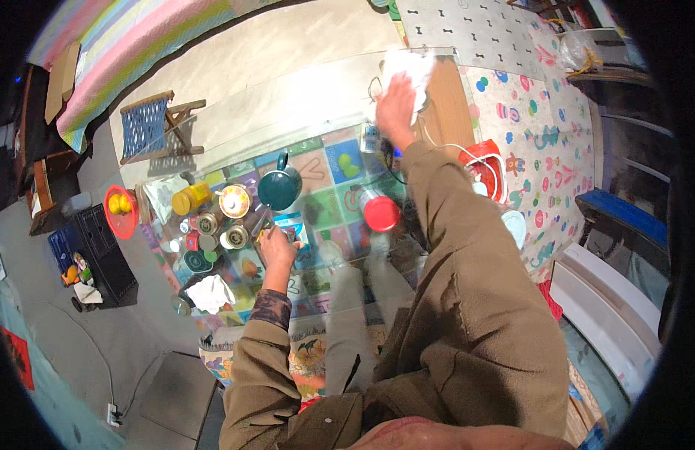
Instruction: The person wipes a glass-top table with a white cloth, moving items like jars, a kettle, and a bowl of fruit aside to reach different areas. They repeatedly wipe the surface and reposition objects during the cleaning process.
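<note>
My right hand [396, 109] reaches far forward. Its fingers press into a crumpled white cloth or paper [409, 71] beside a wooden board [446, 109]. Lower left, my left hand [278, 249] is closed around something slim and partly see-through, too small to make out, above a blue-and-white packet [291, 225]. Just beyond that hand stands a dark teal pot or mug [280, 187] with its handle pointing away. Left of the hand cluster several jars, among them a yellow-lidded jar [191, 199], and a patterned lidded pot [234, 201].
A red-lidded jar [381, 214] stands right of centre on the colourful mat [314, 172]. Farther right is a red container [484, 169] with a white cable. A small folding stool [148, 131], a red bowl with yellow fruit [121, 221] and a white cloth [210, 294] lie leftward.
</note>
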Action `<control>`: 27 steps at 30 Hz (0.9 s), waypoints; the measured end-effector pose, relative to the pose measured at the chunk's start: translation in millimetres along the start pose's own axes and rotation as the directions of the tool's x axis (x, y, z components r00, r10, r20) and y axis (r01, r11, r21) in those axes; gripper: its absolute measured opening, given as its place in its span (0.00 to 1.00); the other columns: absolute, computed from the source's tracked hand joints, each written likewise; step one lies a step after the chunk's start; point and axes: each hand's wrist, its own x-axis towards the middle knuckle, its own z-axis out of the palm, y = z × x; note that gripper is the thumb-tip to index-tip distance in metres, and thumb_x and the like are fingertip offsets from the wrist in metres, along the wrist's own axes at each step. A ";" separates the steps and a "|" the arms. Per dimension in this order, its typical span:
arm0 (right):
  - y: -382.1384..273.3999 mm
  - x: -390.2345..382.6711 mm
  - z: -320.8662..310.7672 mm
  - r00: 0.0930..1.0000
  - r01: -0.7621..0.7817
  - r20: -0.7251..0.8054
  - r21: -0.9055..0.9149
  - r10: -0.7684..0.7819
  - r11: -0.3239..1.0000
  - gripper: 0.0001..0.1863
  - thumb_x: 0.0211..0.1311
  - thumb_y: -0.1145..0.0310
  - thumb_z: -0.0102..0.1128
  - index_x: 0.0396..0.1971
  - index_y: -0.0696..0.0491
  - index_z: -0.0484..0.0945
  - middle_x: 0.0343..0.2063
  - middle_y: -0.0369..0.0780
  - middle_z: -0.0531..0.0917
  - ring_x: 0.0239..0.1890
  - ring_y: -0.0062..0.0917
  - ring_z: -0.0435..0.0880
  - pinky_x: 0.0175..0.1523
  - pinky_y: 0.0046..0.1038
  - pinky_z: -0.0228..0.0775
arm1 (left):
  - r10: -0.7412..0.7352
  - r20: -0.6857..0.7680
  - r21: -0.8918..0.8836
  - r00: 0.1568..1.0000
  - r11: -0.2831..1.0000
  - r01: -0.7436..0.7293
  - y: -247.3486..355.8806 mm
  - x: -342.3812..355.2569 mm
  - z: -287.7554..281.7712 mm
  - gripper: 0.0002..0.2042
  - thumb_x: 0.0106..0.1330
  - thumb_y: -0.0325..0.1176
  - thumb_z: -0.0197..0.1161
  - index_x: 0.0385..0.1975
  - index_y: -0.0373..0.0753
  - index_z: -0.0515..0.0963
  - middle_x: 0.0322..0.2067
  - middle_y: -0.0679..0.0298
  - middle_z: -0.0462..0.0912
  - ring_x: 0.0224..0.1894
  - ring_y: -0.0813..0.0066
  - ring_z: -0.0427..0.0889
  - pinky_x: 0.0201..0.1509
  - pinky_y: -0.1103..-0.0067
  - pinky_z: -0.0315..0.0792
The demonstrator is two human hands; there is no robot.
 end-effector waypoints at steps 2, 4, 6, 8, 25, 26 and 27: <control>-30.9 -37.7 -7.4 0.986 0.155 0.046 0.041 -0.157 0.987 0.39 0.73 0.51 0.45 0.73 0.62 0.51 0.76 0.52 0.46 0.78 0.45 0.44 0.78 0.47 0.35 | 0.024 -0.018 -0.004 1.000 1.000 -0.024 -0.1 -0.1 0.9 0.30 0.42 0.42 0.84 0.43 0.35 0.78 0.50 0.49 0.78 0.57 0.48 0.75 0.58 0.60 0.72; -48.8 -68.6 -15.2 0.959 0.234 0.120 0.172 -0.256 0.957 0.40 0.72 0.48 0.45 0.73 0.60 0.52 0.76 0.51 0.47 0.79 0.43 0.42 0.78 0.48 0.33 | 0.041 -0.081 -0.025 0.996 0.999 -0.043 -0.5 -2.8 3.5 0.28 0.41 0.42 0.83 0.43 0.39 0.79 0.47 0.53 0.80 0.55 0.49 0.76 0.58 0.60 0.71; -55.0 -84.1 -21.6 0.941 0.301 0.120 0.131 -0.316 0.945 0.40 0.73 0.47 0.45 0.73 0.60 0.52 0.76 0.51 0.47 0.79 0.43 0.42 0.78 0.47 0.33 | 0.013 -0.111 -0.026 0.994 1.000 -0.016 -0.2 -3.6 4.4 0.24 0.41 0.43 0.83 0.40 0.46 0.82 0.41 0.59 0.83 0.53 0.53 0.76 0.57 0.61 0.68; -53.8 -88.2 -25.1 0.934 0.349 0.016 0.167 -0.357 0.922 0.39 0.73 0.47 0.45 0.74 0.58 0.53 0.76 0.49 0.48 0.79 0.42 0.42 0.78 0.46 0.34 | 0.035 -0.127 -0.032 0.991 0.999 -0.040 0.9 -3.5 3.7 0.25 0.42 0.43 0.83 0.41 0.45 0.82 0.44 0.58 0.83 0.54 0.51 0.75 0.59 0.61 0.68; -25.5 49.5 -32.8 0.685 0.715 0.160 0.037 -0.711 0.698 0.31 0.78 0.48 0.35 0.76 0.43 0.50 0.77 0.35 0.49 0.79 0.28 0.43 0.79 0.41 0.36 | 0.146 -0.227 -0.069 0.963 0.984 -0.165 -1.1 -11.1 -1.4 0.26 0.37 0.41 0.85 0.26 0.39 0.71 0.30 0.57 0.78 0.40 0.53 0.76 0.45 0.64 0.70; -21.8 56.9 -31.8 0.668 0.727 0.200 0.032 -0.717 0.686 0.32 0.78 0.48 0.35 0.76 0.43 0.50 0.77 0.35 0.49 0.79 0.27 0.43 0.79 0.41 0.36 | 0.229 -0.348 -0.015 0.909 0.968 -0.250 2.2 -17.3 -2.5 0.24 0.39 0.38 0.84 0.25 0.39 0.71 0.28 0.56 0.77 0.36 0.53 0.77 0.42 0.63 0.71; -18.0 62.9 -30.1 0.677 0.718 0.207 0.029 -0.707 0.696 0.31 0.79 0.48 0.33 0.76 0.43 0.50 0.77 0.34 0.49 0.79 0.27 0.44 0.79 0.41 0.36 | 0.134 -0.280 -0.054 0.951 0.986 -0.155 9.1 -22.0 -2.5 0.22 0.41 0.37 0.83 0.25 0.39 0.71 0.27 0.56 0.77 0.35 0.53 0.77 0.41 0.63 0.71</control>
